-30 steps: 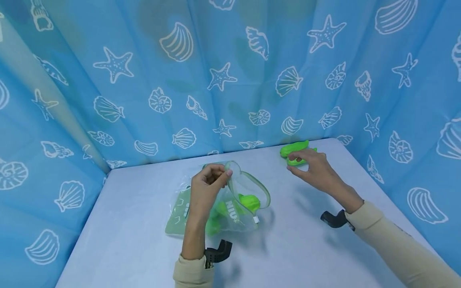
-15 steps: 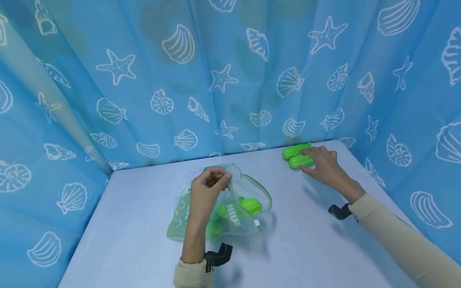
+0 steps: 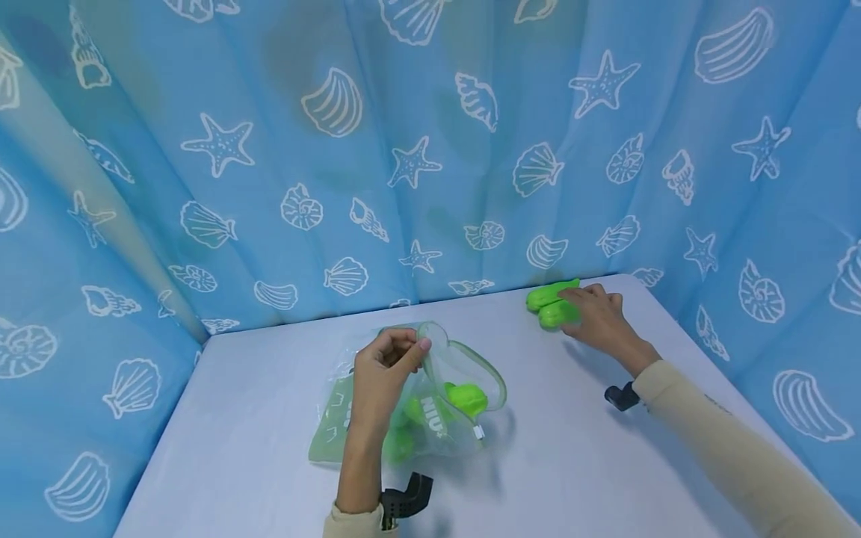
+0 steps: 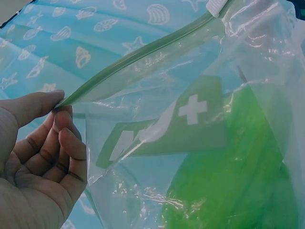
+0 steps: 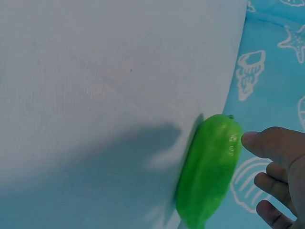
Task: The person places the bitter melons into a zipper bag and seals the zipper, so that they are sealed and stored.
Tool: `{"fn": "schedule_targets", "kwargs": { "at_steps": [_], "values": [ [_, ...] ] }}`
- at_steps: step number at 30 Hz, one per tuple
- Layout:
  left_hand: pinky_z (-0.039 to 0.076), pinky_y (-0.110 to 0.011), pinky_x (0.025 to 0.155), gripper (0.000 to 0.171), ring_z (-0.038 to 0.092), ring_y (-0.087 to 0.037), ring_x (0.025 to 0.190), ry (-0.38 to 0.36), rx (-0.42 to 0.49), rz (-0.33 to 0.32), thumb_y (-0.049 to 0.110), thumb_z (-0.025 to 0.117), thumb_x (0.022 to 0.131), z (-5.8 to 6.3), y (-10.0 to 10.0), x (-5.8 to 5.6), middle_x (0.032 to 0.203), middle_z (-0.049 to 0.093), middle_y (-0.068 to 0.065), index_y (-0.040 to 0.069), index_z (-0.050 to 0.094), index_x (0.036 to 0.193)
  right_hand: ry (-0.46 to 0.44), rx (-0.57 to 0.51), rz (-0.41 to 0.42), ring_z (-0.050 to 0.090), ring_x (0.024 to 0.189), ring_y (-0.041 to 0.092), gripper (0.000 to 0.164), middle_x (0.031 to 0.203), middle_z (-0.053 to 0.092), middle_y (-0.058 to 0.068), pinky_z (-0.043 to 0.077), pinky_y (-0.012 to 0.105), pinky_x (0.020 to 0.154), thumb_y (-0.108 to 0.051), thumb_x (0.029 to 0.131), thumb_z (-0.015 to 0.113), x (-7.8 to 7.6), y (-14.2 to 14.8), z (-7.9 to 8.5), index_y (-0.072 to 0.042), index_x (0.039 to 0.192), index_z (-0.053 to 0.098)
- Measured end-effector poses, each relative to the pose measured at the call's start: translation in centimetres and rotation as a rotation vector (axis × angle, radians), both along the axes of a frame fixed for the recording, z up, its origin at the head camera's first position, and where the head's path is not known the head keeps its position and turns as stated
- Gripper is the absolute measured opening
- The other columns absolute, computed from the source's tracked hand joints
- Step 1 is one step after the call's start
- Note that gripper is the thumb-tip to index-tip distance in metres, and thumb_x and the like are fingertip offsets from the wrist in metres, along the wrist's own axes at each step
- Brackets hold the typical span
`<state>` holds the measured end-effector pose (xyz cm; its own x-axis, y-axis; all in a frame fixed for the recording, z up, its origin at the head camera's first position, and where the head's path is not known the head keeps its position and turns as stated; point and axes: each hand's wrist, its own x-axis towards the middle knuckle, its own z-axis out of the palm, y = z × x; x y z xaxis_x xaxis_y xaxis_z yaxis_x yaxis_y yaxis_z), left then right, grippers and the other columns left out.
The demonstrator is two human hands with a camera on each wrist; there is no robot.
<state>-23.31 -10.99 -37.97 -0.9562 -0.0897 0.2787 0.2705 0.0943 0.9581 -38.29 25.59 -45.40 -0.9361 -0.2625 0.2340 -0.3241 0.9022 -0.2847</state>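
My left hand (image 3: 382, 385) pinches the rim of a clear zip bag (image 3: 329, 422) between thumb and forefinger, its mouth held apart toward the right. Green print and a white slider show on the bag. Inside lie bright green vegetable shapes (image 4: 233, 181), blurred by the plastic. At the far right of the table, my right hand (image 3: 603, 323) reaches over a glossy green cucumber-like vegetable (image 3: 553, 316). In the right wrist view the thumb is right at the end of this vegetable (image 5: 209, 167), the other fingers spread apart. A second similar vegetable (image 3: 546, 294) lies just behind it.
The table (image 3: 235, 433) has a white cover. Blue curtains (image 3: 457, 172) with white shell and starfish prints stand along its back and both sides. A black wrist camera mount (image 3: 406, 495) sits on my left wrist, another (image 3: 622, 396) on the right.
My right hand moves slightly right, then settles over the nearer green vegetable, fingers lower around its right end. The left hand keeps its hold on the bag. The head view has tilted up slightly.
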Motion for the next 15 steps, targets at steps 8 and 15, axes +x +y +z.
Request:
{"fn": "schedule_targets", "kwargs": {
  "at_steps": [8, 15],
  "values": [
    [0.051, -0.028, 0.068, 0.022, 0.061, -0.023, 0.075, -0.029, 0.001, -0.001, 0.03, 0.077, 0.09, 0.7, -0.4, 0.1, 0.085, 0.065, -0.008, 0.012, 0.072, 0.101, -0.031, 0.049, 0.017, 0.038, 0.123, 0.041, 0.063, 0.138, 0.055, 0.021, 0.026, 0.058, 0.087, -0.016, 0.084, 0.081, -0.9, -0.2, -1.2, -0.002, 0.14, 0.054],
    [0.052, -0.028, 0.067, 0.022, 0.06, -0.022, 0.073, -0.023, 0.025, -0.001, 0.027, 0.077, 0.09, 1.4, -0.2, -0.9, 0.084, 0.065, -0.01, 0.008, 0.072, 0.101, 0.003, 0.165, 0.024, 0.039, 0.121, 0.039, 0.063, 0.135, 0.052, 0.019, 0.029, 0.058, 0.089, -0.016, 0.083, 0.082, -2.2, 0.4, -1.2, -0.002, 0.139, 0.056]
  ]
}}
